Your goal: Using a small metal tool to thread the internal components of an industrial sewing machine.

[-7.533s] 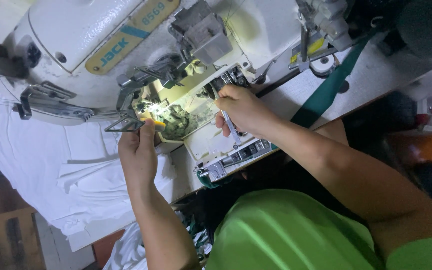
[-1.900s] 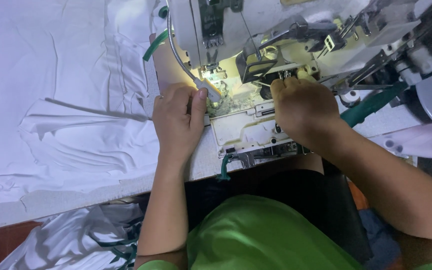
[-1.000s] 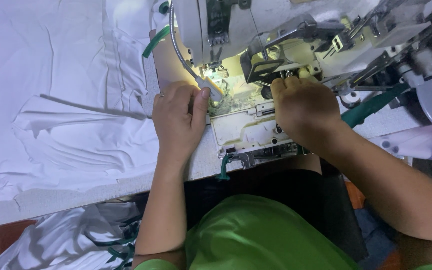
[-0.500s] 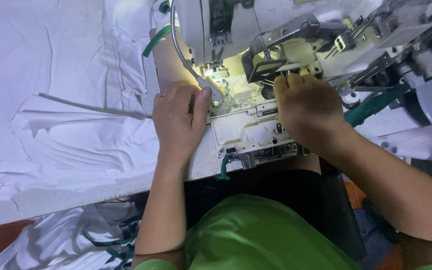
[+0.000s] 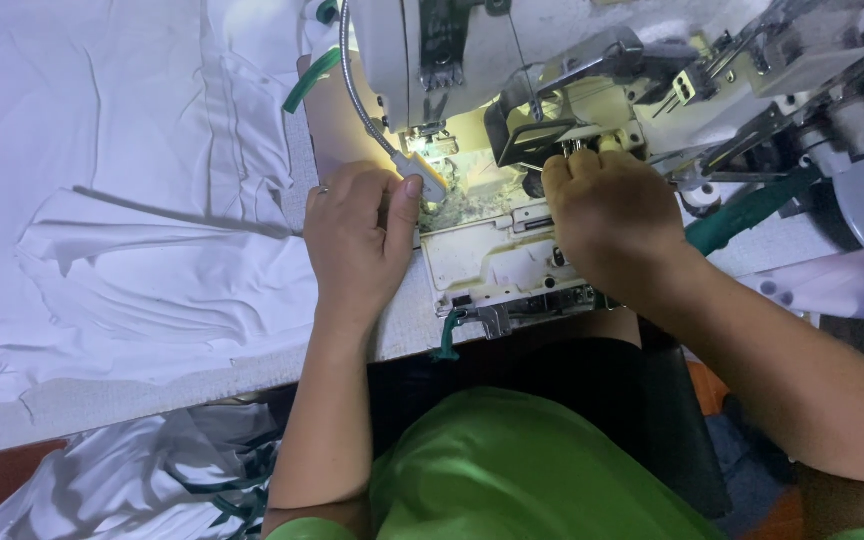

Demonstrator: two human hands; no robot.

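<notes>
Both hands right up at the needle end of a white industrial sewing machine (image 5: 512, 60), under its little lamp glow. Left hand (image 5: 357, 245) lying flat, palm down, fingers loosely together and the thumb tip against the end of the gooseneck lamp (image 5: 422, 180); not gripping anything, just pressing down beside a small clump of greenish thread or lint (image 5: 457, 205) sitting just past the thumb. Right hand (image 5: 607, 215) curled over, knuckles up, fingertips poked into the metal folder and presser-foot parts (image 5: 552, 140) straight ahead of it; can't tell whether something tiny is pinched in there, fingers hide it. Bed plate (image 5: 497, 260) between the two hands bare, no fabric fed under the foot. White cloth (image 5: 122, 200) spread out well off to the left of the left hand, more white pieces with green trim (image 5: 202, 480) hanging below the table edge near the left elbow. Looks like fiddling with the machine itself, threading or clearing, rather than stitching: nothing loaded yet, the whole pile of cloth waiting.
</notes>
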